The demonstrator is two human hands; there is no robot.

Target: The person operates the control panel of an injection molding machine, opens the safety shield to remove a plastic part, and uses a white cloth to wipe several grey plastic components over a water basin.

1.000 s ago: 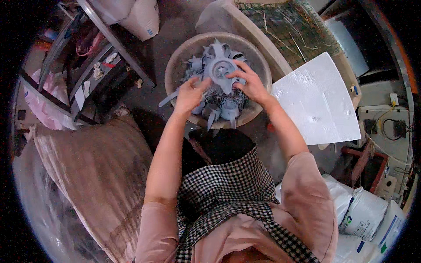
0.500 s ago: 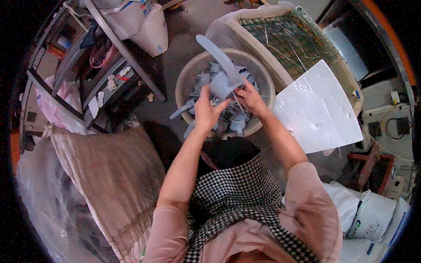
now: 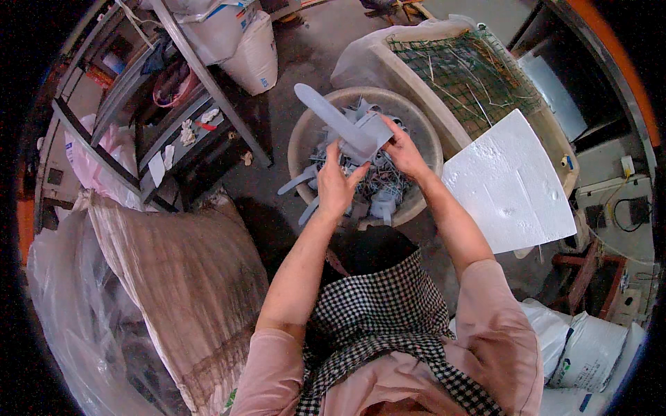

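Both hands hold a light grey moulded plastic part (image 3: pixel 331 114) above a round tub. A long, round-ended arm of it points to the far left, and a wider, box-like body sits between the hands. My left hand (image 3: pixel 335 186) grips its near left side with fingers and thumb. My right hand (image 3: pixel 404 154) is closed on the right end of the body; some of its fingertips are hidden behind the part. Below, the beige tub (image 3: pixel 297 135) contains many similar grey plastic pieces (image 3: pixel 383 204) and thin scraps.
A white foam board (image 3: pixel 512 184) lies right of the tub, next to a long pale trough (image 3: pixel 444 125) covered with green netting. Left stand a metal rack (image 3: pixel 208 80) and a large brown woven sack (image 3: pixel 177 277). White sacks (image 3: pixel 251 55) stand at the back, others (image 3: pixel 590 350) at the near right.
The plastic part has tilted, its long arm swinging lower and to the left. Both hands have turned with it, keeping their hold. The whole view has shifted slightly.
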